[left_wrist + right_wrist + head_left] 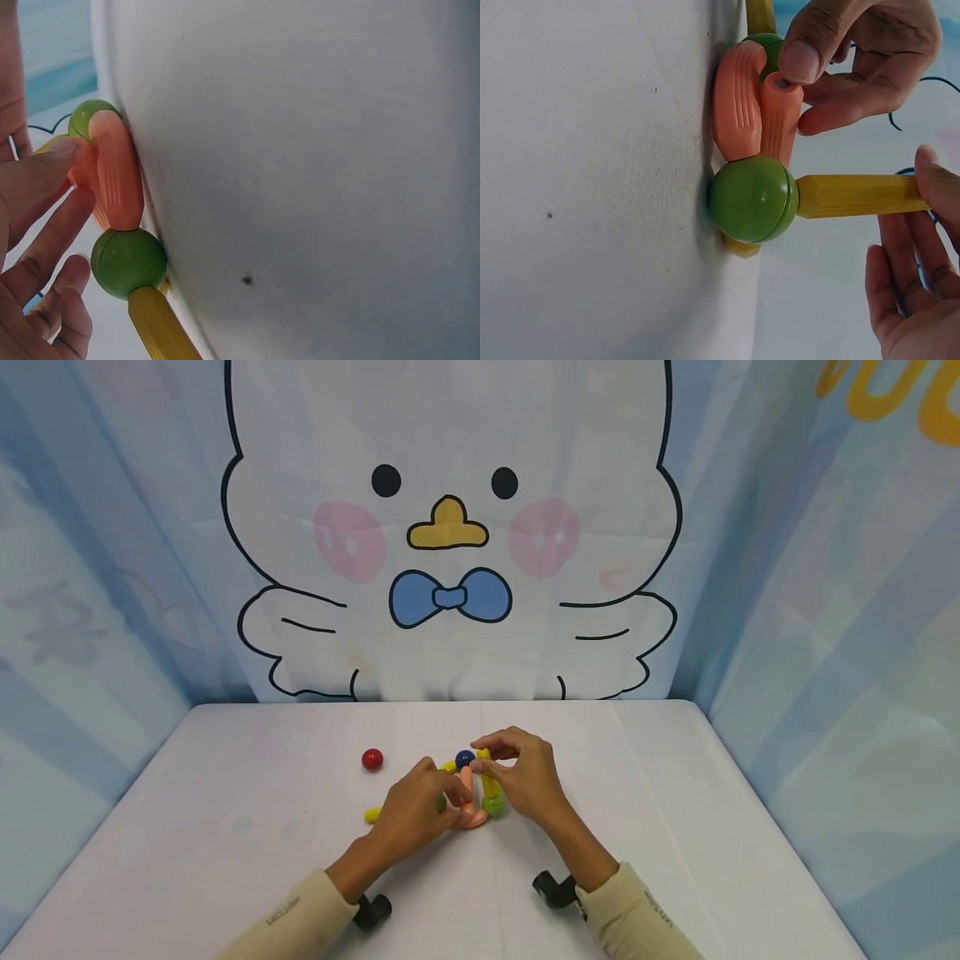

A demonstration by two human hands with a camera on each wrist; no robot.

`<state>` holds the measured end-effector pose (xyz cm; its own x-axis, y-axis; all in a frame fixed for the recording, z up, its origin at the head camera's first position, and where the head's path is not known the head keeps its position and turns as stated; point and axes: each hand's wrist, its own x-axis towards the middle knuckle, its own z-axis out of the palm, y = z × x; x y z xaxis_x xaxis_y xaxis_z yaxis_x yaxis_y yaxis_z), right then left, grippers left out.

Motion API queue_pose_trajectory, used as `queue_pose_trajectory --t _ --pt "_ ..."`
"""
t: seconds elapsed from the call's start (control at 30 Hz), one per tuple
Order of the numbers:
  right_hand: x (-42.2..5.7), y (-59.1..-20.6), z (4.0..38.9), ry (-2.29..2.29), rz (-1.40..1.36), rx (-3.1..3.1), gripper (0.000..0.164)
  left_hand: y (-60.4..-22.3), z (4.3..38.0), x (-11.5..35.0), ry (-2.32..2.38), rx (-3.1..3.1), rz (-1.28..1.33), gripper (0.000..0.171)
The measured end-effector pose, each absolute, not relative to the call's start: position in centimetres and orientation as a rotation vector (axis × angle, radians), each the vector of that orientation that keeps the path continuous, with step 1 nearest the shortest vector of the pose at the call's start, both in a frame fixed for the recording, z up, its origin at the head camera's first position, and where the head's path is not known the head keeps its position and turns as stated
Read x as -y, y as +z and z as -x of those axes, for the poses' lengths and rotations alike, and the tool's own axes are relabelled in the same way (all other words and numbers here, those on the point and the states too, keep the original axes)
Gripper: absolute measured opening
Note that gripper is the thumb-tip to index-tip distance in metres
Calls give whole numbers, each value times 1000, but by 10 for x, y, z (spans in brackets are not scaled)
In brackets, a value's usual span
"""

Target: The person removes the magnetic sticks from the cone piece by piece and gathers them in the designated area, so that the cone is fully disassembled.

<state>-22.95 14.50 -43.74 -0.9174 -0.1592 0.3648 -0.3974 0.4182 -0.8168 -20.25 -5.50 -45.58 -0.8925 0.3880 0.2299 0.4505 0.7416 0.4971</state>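
Note:
In the head view my left hand (420, 806) is over the near left side of a small build of toy rods and balls. Its thumb and finger pinch a straight orange rod (780, 124) with a grey dot in its end. Beside that rod a curved orange rod (735, 105) lies low, between a green ball (754, 199) and another green ball (129, 264). My right hand (525, 772) pinches the upper end of a yellow rod (862, 195), which stands upright on the right green ball. A blue ball (465, 758) is just left of my right fingertips.
A red ball (372, 760) lies apart at the back left of the white table (637, 827). Another yellow rod (372, 815) pokes out left of my left hand. Black wrist cameras (555, 889) hang under both sleeves. Printed cloth (450, 652) stands behind the table.

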Motion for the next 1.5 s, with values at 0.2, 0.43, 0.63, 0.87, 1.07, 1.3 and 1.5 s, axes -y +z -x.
queue_pose_trajectory --t 0.2,0.43,0.63,0.87,1.07,1.3,1.5 --pt "-152 -435 228 1451 -491 2456 23 -453 205 53 -818 2849 687 17" --pt "-170 -430 222 1361 -437 2511 25 -452 204 53 -795 2850 681 17" --pt "-192 -432 217 1259 -347 2591 23 -452 204 54 -800 2842 688 17" --pt "-217 -440 211 1231 -273 2674 22 -453 203 55 -815 2824 701 17" --pt "-229 -448 210 1204 -216 2795 20 -453 204 56 -827 2807 711 16" --pt "-235 -457 213 1156 -229 2924 24 -454 204 57 -830 2800 721 16" --pt "-235 -462 214 1081 -293 2958 26 -454 204 58 -826 2790 737 17"
